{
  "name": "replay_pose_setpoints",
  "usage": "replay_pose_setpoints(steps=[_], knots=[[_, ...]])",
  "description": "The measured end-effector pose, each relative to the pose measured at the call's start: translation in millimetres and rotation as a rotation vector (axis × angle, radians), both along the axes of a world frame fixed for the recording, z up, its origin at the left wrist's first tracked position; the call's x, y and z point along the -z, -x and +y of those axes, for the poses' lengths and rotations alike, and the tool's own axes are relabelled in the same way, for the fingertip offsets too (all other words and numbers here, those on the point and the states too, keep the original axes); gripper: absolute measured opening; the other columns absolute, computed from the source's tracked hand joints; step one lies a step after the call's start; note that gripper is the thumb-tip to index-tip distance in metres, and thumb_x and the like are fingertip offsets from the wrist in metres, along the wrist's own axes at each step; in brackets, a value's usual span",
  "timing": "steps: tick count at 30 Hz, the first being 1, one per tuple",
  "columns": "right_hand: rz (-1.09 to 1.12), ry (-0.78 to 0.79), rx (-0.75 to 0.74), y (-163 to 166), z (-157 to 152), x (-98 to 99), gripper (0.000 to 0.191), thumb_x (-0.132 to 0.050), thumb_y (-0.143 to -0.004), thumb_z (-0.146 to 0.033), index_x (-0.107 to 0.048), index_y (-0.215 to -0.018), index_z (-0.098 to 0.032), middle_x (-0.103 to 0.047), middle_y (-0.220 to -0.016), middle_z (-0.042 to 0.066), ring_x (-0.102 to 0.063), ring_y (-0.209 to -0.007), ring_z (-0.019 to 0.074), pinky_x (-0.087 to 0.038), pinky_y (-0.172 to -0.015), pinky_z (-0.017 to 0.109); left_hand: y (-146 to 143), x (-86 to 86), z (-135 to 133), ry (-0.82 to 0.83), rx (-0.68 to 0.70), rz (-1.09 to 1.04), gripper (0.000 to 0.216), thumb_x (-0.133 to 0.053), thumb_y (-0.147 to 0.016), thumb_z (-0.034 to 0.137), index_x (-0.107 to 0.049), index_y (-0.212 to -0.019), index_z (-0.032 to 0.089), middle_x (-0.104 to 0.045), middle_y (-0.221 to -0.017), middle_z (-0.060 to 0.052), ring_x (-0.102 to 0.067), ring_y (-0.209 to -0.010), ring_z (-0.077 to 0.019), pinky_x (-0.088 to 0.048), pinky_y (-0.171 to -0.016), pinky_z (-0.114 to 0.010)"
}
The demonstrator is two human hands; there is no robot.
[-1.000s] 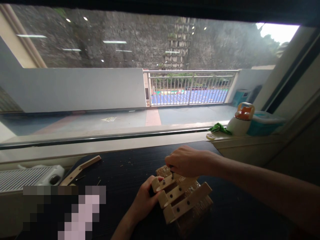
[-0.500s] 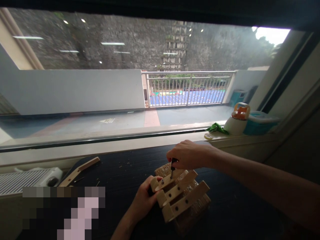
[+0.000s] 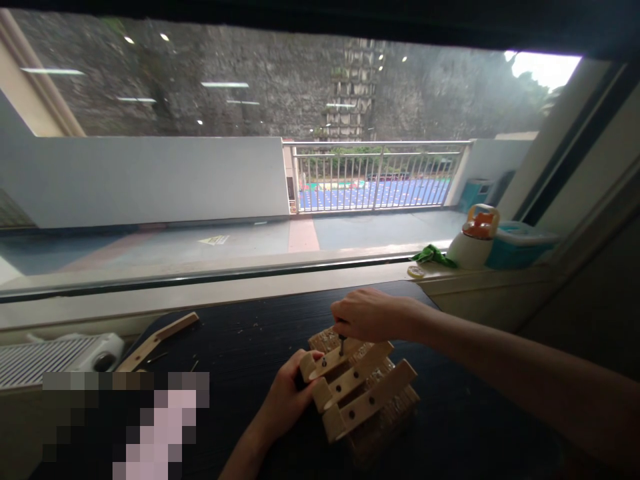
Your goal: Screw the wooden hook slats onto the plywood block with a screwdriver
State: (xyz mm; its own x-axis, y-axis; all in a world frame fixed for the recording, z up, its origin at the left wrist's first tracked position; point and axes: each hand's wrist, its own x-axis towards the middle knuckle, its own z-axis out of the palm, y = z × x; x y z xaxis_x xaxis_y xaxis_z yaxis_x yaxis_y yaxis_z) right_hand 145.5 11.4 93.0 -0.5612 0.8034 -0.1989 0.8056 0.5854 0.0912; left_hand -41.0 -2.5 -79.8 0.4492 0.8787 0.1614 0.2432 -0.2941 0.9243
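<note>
On the dark bench (image 3: 235, 347), close to its near edge, sits a wooden frame (image 3: 360, 393) made of three pale slats with drilled holes, laid across a rougher block. The left hand (image 3: 289, 400) is closed around the frame's left end, thumb on top of the nearest slat. The right hand (image 3: 367, 315) hovers just above the far slat, its fingers pinched shut on a small dark tool (image 3: 342, 345) that stands upright with its tip on the wood. A loose wooden strip (image 3: 159, 340) lies well apart at the bench's left end. On the windowsill beyond, a green cloth (image 3: 433, 255) rests beside a white bottle (image 3: 473, 245).
</note>
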Motion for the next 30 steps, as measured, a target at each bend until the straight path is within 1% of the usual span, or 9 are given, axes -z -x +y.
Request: replay_pose_setpoints(steps=[2, 5, 8, 13, 20, 24, 26, 28, 30], knots=[[-0.022, 0.011, 0.005, -0.6, -0.5, -4.0, 0.030, -0.042, -0.084, -0.034, -0.066, -0.087, -0.016, -0.068, -0.081, 0.010, -0.062, -0.078, 0.0219, -0.039, -0.061, 0.028, -0.1, -0.1, -0.3, -0.005, -0.002, -0.002, 0.027, -0.060, -0.075, 0.026, -0.061, -0.100, 0.018, -0.059, -0.082, -0.003, -0.054, -0.077, -0.0181, -0.044, -0.072, -0.026], [-0.013, 0.029, -0.015, -1.3, -2.8, -12.7, 0.028, -0.050, -0.079, -0.035, -0.065, -0.097, -0.020, -0.068, -0.087, 0.008, -0.061, -0.078, 0.0207, -0.039, -0.062, 0.028, -0.1, -0.1, -0.8, -0.004, -0.003, 0.002, 0.026, -0.060, -0.075, 0.025, -0.061, -0.101, 0.018, -0.059, -0.082, -0.002, -0.054, -0.076, -0.0175, -0.044, -0.071, -0.025], [-0.017, 0.070, -0.026, 0.1, -5.8, -18.6, 0.026, -0.049, -0.078, -0.025, -0.065, -0.098, -0.023, -0.068, -0.088, 0.005, -0.061, -0.077, 0.0187, -0.037, -0.060, 0.027, 0.1, 0.0, -0.6, -0.012, -0.003, 0.012, 0.026, -0.060, -0.075, 0.023, -0.061, -0.100, 0.018, -0.059, -0.083, -0.002, -0.054, -0.077, -0.0175, -0.044, -0.072, -0.025], [-0.011, 0.082, -0.062, 1.2, -3.4, -11.2, 0.024, -0.044, -0.081, -0.023, -0.066, -0.090, -0.020, -0.068, -0.084, 0.006, -0.061, -0.077, 0.0184, -0.037, -0.060, 0.027, 0.1, -0.3, 0.8, -0.020, 0.009, 0.030, 0.026, -0.059, -0.076, 0.020, -0.059, -0.102, 0.018, -0.058, -0.083, -0.002, -0.054, -0.077, -0.0171, -0.043, -0.072, -0.025], [0.035, 0.024, 0.035, 0.9, 0.8, 1.2, 0.028, -0.042, -0.083, -0.032, -0.065, -0.089, -0.017, -0.068, -0.084, 0.009, -0.062, -0.078, 0.0212, -0.040, -0.061, 0.028, -0.2, -2.6, -0.5, -0.026, 0.008, 0.036, 0.025, -0.059, -0.075, 0.019, -0.060, -0.101, 0.017, -0.058, -0.082, -0.001, -0.054, -0.076, -0.0170, -0.043, -0.071, -0.024], [-0.022, 0.005, 0.031, -0.1, 0.0, -4.6, 0.030, -0.044, -0.082, -0.036, -0.067, -0.088, -0.017, -0.068, -0.083, 0.009, -0.062, -0.077, 0.0229, -0.040, -0.059, 0.030, -0.2, -1.7, -0.1, -0.027, 0.011, 0.036, 0.024, -0.058, -0.076, 0.019, -0.059, -0.100, 0.017, -0.058, -0.083, -0.001, -0.054, -0.077, -0.0173, -0.043, -0.072, -0.025], [-0.024, 0.008, 0.018, -1.9, -1.1, -10.4, 0.031, -0.047, -0.079, -0.039, -0.066, -0.093, -0.019, -0.068, -0.086, 0.008, -0.062, -0.077, 0.0231, -0.040, -0.061, 0.030, -0.2, -1.0, 0.2, -0.031, 0.010, 0.039, 0.024, -0.058, -0.076, 0.020, -0.059, -0.100, 0.017, -0.057, -0.082, -0.001, -0.054, -0.076, -0.0171, -0.043, -0.071, -0.025], [-0.007, 0.022, 0.000, -2.9, -2.8, -15.7, 0.029, -0.050, -0.078, -0.036, -0.065, -0.098, -0.023, -0.068, -0.088, 0.006, -0.061, -0.079, 0.0219, -0.039, -0.062, 0.030, -0.1, -0.5, 0.4, -0.038, 0.007, 0.046, 0.025, -0.058, -0.076, 0.020, -0.059, -0.101, 0.017, -0.057, -0.081, -0.001, -0.053, -0.075, -0.0168, -0.043, -0.071, -0.025], [-0.013, 0.053, -0.024, -2.3, -4.4, -18.0, 0.026, -0.049, -0.077, -0.028, -0.066, -0.096, -0.024, -0.068, -0.087, 0.004, -0.061, -0.079, 0.0200, -0.038, -0.061, 0.028, 0.0, -0.3, 0.8, -0.044, 0.006, 0.047, 0.025, -0.059, -0.076, 0.020, -0.059, -0.101, 0.017, -0.057, -0.081, -0.001, -0.053, -0.075, -0.0169, -0.043, -0.071, -0.025]])
